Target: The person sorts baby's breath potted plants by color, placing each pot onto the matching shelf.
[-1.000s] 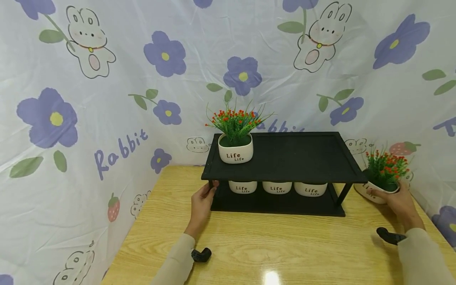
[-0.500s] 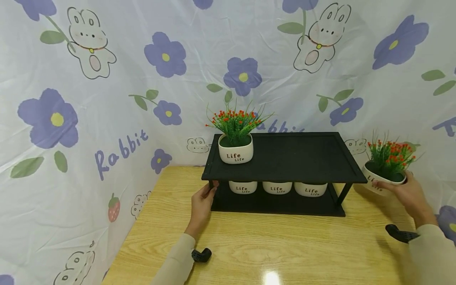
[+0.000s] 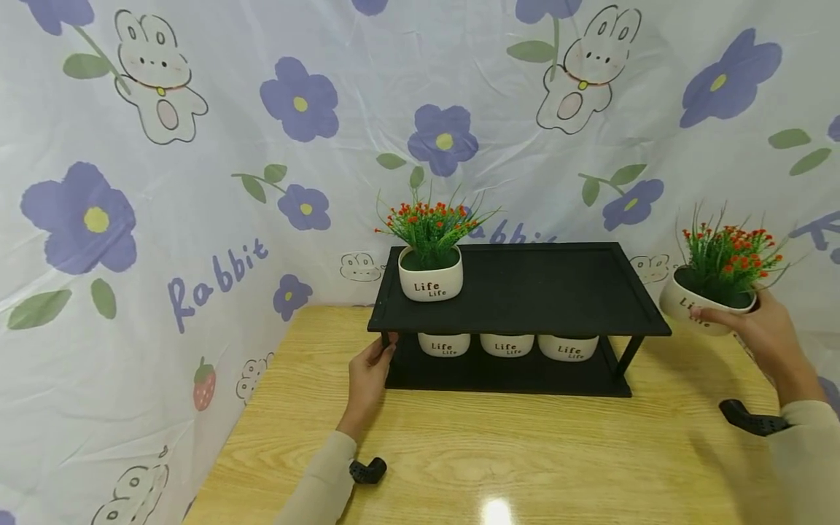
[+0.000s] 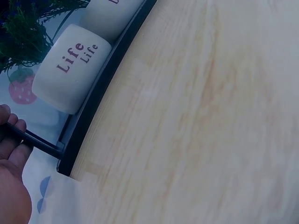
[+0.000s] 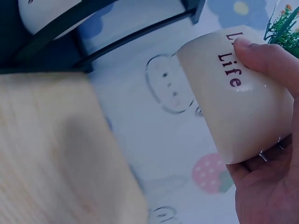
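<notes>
My right hand [image 3: 764, 328] grips a white "Life" flowerpot [image 3: 709, 310] with red flowers and green grass, held in the air to the right of a black two-tier shelf [image 3: 545, 284]. In the right wrist view the thumb lies on the lettered front of the pot [image 5: 243, 102] and the fingers go under and behind it. My left hand [image 3: 367, 375] holds the shelf's front left post [image 4: 37, 142], fingers curled round it. A matching flowerpot [image 3: 431, 281] stands at the left end of the top tier.
Three more white pots stand in a row on the lower tier, the middle one [image 3: 507, 345] among them; their tops are hidden by the upper board. The shelf stands on a wooden table [image 3: 459, 452]. A patterned cloth [image 3: 367, 146] hangs behind and at the sides.
My right hand has lifted the flowerpot up off the table and moved it slightly right. The left hand stays at the shelf post.
</notes>
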The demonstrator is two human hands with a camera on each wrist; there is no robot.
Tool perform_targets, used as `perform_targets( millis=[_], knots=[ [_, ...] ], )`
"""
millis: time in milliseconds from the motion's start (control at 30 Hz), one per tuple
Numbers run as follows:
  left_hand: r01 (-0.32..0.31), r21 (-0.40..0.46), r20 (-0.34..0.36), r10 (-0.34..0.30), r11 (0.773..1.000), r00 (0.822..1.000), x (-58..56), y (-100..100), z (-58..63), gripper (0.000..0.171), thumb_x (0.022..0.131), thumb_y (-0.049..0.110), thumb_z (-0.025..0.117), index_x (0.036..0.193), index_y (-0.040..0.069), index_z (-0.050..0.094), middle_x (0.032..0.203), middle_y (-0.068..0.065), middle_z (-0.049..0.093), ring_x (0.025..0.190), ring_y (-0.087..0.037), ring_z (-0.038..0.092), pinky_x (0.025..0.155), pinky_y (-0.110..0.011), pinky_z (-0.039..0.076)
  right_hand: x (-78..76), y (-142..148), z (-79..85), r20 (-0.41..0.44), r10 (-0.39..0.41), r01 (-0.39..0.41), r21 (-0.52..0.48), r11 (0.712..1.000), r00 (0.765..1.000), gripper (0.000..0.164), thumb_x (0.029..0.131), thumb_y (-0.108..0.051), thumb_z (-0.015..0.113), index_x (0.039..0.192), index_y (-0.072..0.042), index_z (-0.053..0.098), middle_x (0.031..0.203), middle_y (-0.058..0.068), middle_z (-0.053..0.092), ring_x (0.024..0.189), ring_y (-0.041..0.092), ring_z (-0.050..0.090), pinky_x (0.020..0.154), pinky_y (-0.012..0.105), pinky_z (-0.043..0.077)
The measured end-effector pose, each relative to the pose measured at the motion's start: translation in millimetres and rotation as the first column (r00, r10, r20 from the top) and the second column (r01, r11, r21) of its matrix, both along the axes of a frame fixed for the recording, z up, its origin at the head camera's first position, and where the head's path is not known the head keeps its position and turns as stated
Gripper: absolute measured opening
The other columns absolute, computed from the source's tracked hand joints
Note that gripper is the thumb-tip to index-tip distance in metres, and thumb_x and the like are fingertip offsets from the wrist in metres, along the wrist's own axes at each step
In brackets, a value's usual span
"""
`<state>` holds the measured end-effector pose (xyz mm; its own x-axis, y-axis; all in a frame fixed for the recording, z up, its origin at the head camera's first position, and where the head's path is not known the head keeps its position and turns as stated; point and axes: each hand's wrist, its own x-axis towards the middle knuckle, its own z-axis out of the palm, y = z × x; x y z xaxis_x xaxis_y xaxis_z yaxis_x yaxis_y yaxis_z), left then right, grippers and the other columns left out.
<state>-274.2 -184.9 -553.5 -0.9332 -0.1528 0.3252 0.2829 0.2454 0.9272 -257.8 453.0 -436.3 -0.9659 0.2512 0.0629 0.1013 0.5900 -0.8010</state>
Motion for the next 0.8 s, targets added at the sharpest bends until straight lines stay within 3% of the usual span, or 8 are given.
perform_targets(
  millis=[133, 267, 367, 533, 600, 700, 800],
  knots=[
    [0.013, 0.007, -0.024, -0.013, 1.000, 1.000, -0.4, -0.7, -2.0, 0.032, 0.108, 0.020, 0.066, 0.138, 0.013, 0.073, 0.124, -0.023, 0.076, 0.070, -0.026, 0.057, 0.059, -0.020, 0.039, 1.8, -4.3, 16.9, -0.015, 0.010, -0.009, 0.025, 1.000, 1.000, 0.118, 0.101, -0.050, 0.068, 0.166, -0.003, -0.018, 0.172, 0.031, -0.016, 0.155, 0.067, -0.003, 0.114, 0.086, 0.017],
    [0.008, -0.016, -0.028, -0.008, 1.000, 1.000, -0.1, -0.6, -2.1, 0.032, 0.108, 0.020, 0.066, 0.139, 0.019, 0.073, 0.132, -0.018, 0.075, 0.097, -0.024, 0.075, 0.073, -0.012, 0.049, 2.4, -9.2, 30.1, -0.058, 0.029, -0.028, 0.013, 1.000, 0.998, 0.117, 0.101, -0.044, 0.070, 0.166, -0.004, -0.019, 0.173, 0.030, -0.016, 0.156, 0.065, -0.005, 0.116, 0.085, 0.015],
    [0.001, -0.020, -0.014, -0.001, 1.000, 1.000, 0.9, -0.5, -0.7, 0.031, 0.108, 0.020, 0.066, 0.138, 0.020, 0.073, 0.137, -0.014, 0.073, 0.124, -0.023, 0.072, 0.089, -0.011, 0.053, 3.4, -12.7, 39.0, -0.064, 0.041, -0.039, 0.026, 0.999, 0.997, 0.117, 0.101, -0.045, 0.070, 0.166, -0.004, -0.018, 0.170, 0.041, 0.001, 0.156, 0.066, -0.002, 0.117, 0.084, 0.014],
    [0.007, -0.003, 0.010, -0.007, 1.000, 1.000, 1.2, -0.5, 0.4, 0.030, 0.108, 0.019, 0.066, 0.137, 0.019, 0.074, 0.137, -0.009, 0.074, 0.127, -0.023, 0.070, 0.092, -0.012, 0.053, 5.1, -17.2, 52.2, -0.049, 0.059, -0.057, 0.041, 0.997, 0.997, 0.119, 0.102, -0.046, 0.069, 0.164, -0.004, -0.023, 0.159, 0.053, 0.017, 0.156, 0.065, -0.003, 0.119, 0.083, 0.011],
    [0.012, 0.004, 0.013, -0.013, 1.000, 1.000, 0.8, -0.4, 0.3, 0.030, 0.108, 0.018, 0.066, 0.137, 0.019, 0.074, 0.137, -0.008, 0.074, 0.128, -0.023, 0.070, 0.094, -0.012, 0.053, 5.4, -18.7, 56.1, -0.047, 0.066, -0.064, 0.046, 0.997, 0.997, 0.119, 0.102, -0.046, 0.069, 0.164, -0.004, -0.023, 0.159, 0.053, 0.016, 0.155, 0.065, -0.003, 0.119, 0.083, 0.011],
    [0.021, 0.015, 0.014, -0.021, 1.000, 1.000, 0.1, -0.2, 0.0, 0.030, 0.108, 0.017, 0.066, 0.137, 0.019, 0.073, 0.137, -0.008, 0.074, 0.129, -0.022, 0.070, 0.100, -0.013, 0.053, 5.6, -21.1, 61.1, -0.042, 0.075, -0.072, 0.058, 0.996, 0.996, 0.119, 0.101, -0.046, 0.069, 0.165, -0.005, -0.022, 0.150, 0.056, 0.029, 0.155, 0.066, -0.001, 0.118, 0.084, 0.010],
    [0.024, 0.021, 0.009, -0.024, 1.000, 1.000, -0.3, 0.0, -0.4, 0.030, 0.108, 0.017, 0.065, 0.137, 0.017, 0.073, 0.137, -0.008, 0.074, 0.130, -0.021, 0.069, 0.102, -0.016, 0.053, 5.4, -24.1, 67.3, -0.045, 0.084, -0.080, 0.080, 0.994, 0.995, 0.118, 0.101, -0.048, 0.069, 0.166, -0.007, -0.020, 0.154, 0.055, 0.024, 0.155, 0.067, 0.000, 0.117, 0.085, 0.011]
  ],
)
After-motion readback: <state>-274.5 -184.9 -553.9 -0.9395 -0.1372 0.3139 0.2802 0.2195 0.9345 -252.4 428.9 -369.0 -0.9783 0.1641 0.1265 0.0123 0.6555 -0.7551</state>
